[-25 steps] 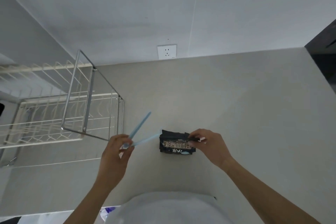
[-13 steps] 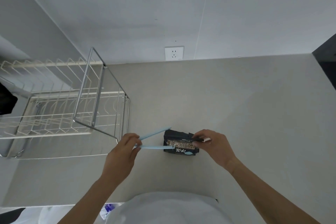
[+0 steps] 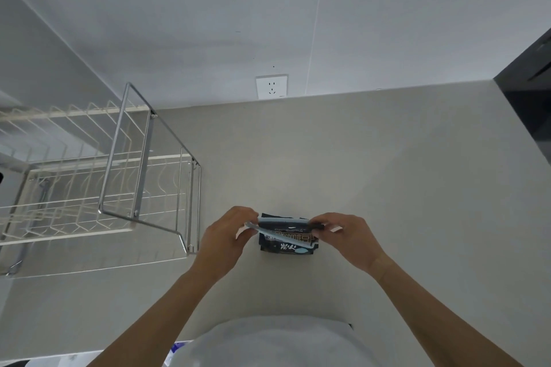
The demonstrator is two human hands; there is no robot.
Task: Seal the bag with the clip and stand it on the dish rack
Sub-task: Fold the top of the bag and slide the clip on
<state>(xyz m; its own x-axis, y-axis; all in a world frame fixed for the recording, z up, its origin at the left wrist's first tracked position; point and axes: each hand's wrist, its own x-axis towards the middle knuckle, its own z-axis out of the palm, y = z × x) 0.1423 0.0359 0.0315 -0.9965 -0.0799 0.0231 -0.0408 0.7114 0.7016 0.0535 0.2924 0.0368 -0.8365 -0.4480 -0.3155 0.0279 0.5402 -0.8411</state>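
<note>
In the head view, we have the dark snack bag (image 3: pixel 286 237) lying on the pale desk (image 3: pixel 387 188), close in front of us and to the right of the wire dish rack (image 3: pixel 113 176), which stands well apart from the bag near the left wall. Our right hand (image 3: pixel 348 237) pinches the bag's top edge at its right corner, and we judge this is to keep the folded mouth flat and taut so the clip can pass over it. Our left hand (image 3: pixel 228 237) grasps the hinge end of the pale blue sealing clip (image 3: pixel 280 225); its two arms are spread in a narrow V, one lying along the bag's far top edge, the other slanting across the printed face toward the lower right. So the bag's mouth sits between the clip's arms, and the bag itself lies between our two hands, touched by both. Each grip is clenched: the left on the clip, the right on the bag. The clip looks not yet snapped closed, so sealing appears to be the step in hand, and standing the bag on the rack is yet to come. A white wall socket (image 3: pixel 271 86) sits above the desk's back edge, clear of everything. Our light shirt (image 3: pixel 280 343) fills the bottom of the view.
</note>
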